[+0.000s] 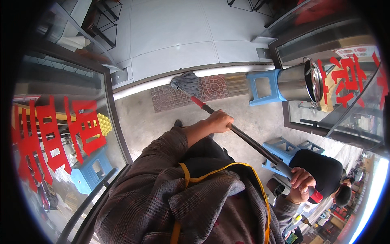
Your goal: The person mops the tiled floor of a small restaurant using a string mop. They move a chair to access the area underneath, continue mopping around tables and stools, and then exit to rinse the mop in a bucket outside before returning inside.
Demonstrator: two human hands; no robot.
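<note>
A string mop crosses the view from upper left to lower right. Its grey strands (187,83) rest on the patterned brown paving tiles (213,87) beside the white doorway threshold (140,92). Midway down the dark mop handle (254,143), my left hand (219,121) is wrapped around the shaft. Near the red end of the handle, my right hand (301,184) grips the upper part. The handle slants up from the floor towards my right side. My plaid sleeve and coat, edged by a yellow strap (227,166), fill the lower middle.
Glass doors with red lettering (88,128) flank the doorway. A steel pot (292,82) stands on a blue plastic stool (254,88) at right. More blue stools (281,148) and a person in black (320,170) are close to my right hand. Beyond the threshold lies a grey tiled floor (173,27).
</note>
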